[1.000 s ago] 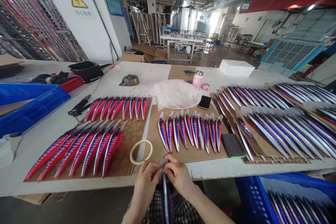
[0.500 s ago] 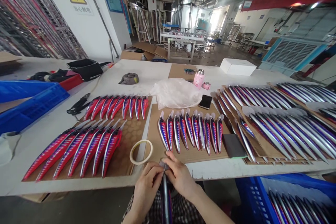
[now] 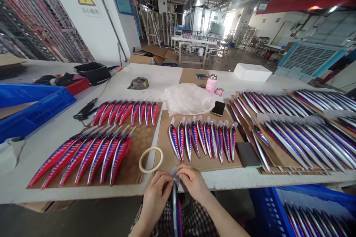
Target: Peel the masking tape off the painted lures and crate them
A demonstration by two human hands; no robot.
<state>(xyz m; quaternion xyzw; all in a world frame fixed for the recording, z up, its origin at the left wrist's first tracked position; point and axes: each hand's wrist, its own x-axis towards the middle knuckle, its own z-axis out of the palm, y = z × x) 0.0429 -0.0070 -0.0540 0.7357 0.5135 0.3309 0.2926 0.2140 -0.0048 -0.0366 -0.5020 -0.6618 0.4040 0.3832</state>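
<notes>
A long fishing lure [image 3: 175, 209], silver with blue and red along one side, hangs at the table's front edge with its clear round lip upward. My left hand [image 3: 156, 194] pinches the lure where the lip joins the head. At the other side of the lip, my right hand [image 3: 194, 184] is closed, thumb and fingers together at its edge. What the fingertips hold there is too small to make out. Just beyond my left hand lies a roll of pale tape [image 3: 141, 161]. A row of similar lures [image 3: 188, 142] rests on cardboard [image 3: 164, 155] ahead of my hands.
Red-and-blue lures [image 3: 93, 155] lie on cardboard at left. More lures [image 3: 294, 140] cover stacked cardboard at right, above a blue crate [image 3: 268, 203] holding others. A dark block [image 3: 249, 154], a phone [image 3: 218, 108], a plastic bag [image 3: 186, 100] and a pink bottle [image 3: 211, 84] stand nearby.
My right hand's fingers have shifted slightly down and right, so more of the clear lip shows. The left hand keeps its pinch. The whole view has shifted a little.
</notes>
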